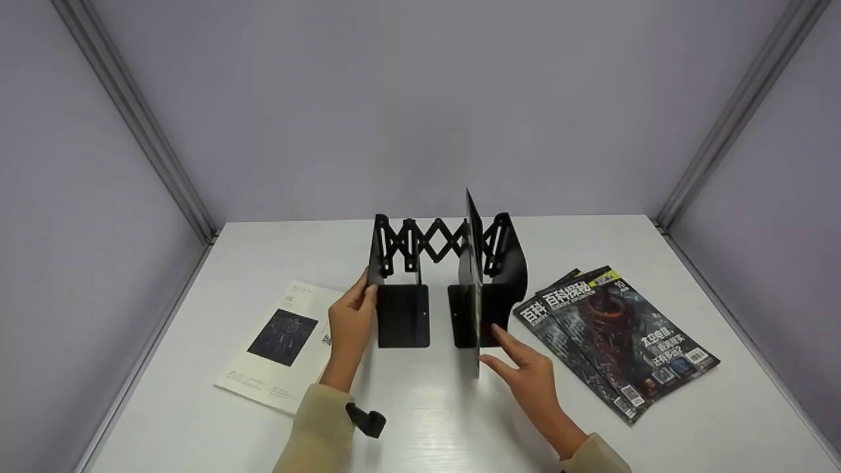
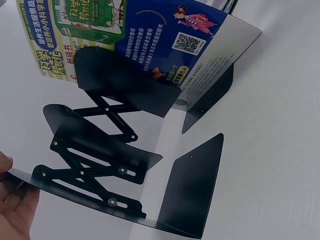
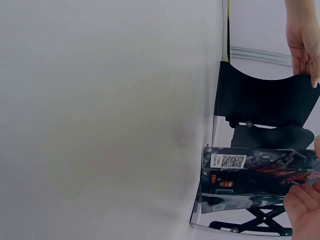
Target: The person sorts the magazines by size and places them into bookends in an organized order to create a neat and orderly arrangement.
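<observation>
A black expandable book rack point(image 1: 403, 315) stands on the table, its end plates joined by a scissor lattice at the back. My left hand point(image 1: 351, 323) grips the front edge of its left end plate; the left wrist view shows fingers point(image 2: 19, 210) around that plate. In the rack's right section, a thin magazine point(image 1: 474, 289) stands upright, seen nearly edge-on. Its blue and yellow back cover point(image 2: 210, 55) faces left, its dark front cover point(image 3: 240, 175) right. My right hand point(image 1: 529, 374) pinches the magazine near its front edge; the thumb's contact is partly hidden.
Two overlapping dark magazines point(image 1: 611, 328) lie right of the rack. A cream book point(image 1: 286, 345) with a dark square picture lies flat on the left. Pale walls point(image 1: 420, 112) enclose the white table point(image 1: 420, 407) at the back and sides.
</observation>
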{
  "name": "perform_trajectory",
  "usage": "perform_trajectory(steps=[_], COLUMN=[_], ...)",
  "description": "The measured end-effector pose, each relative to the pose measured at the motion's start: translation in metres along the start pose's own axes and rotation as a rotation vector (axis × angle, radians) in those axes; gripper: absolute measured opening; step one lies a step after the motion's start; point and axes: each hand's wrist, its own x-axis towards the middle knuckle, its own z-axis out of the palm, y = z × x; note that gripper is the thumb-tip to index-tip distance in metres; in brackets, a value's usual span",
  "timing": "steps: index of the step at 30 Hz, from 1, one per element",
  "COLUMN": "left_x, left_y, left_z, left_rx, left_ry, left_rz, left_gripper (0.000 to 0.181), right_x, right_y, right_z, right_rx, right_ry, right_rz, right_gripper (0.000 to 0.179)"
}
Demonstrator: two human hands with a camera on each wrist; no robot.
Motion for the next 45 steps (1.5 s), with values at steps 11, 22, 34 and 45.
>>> perform_trajectory(steps=[11,22,34,45], left_x=[-0.001,0.0,0.0,0.0], left_y=[0.0,0.002,0.0,-0.001], left_z=[0.0,0.003,0.001,0.001], left_rx=[0.013,-0.014,-0.035,-0.035], left_ry=[0.017,0.006,-0.009,0.006], left_rz=[0.0,-0.021,-0.023,-0.026], left_gripper=[0.035,0.035,0.036,0.035], right_x=[0.005,0.011,0.022,0.024], right_y=[0.013,0.038,0.054,0.068], right_z=[-0.036,-0.079,-0.112,-0.126], right_rx=[-0.197,-0.41,-0.451,-0.511], right_ry=[0.059,-0.072,-0.327,-0.361], right_rz=[0.064,0.305,0.477,0.486], right_gripper=[0.045,0.073,0.09,0.092])
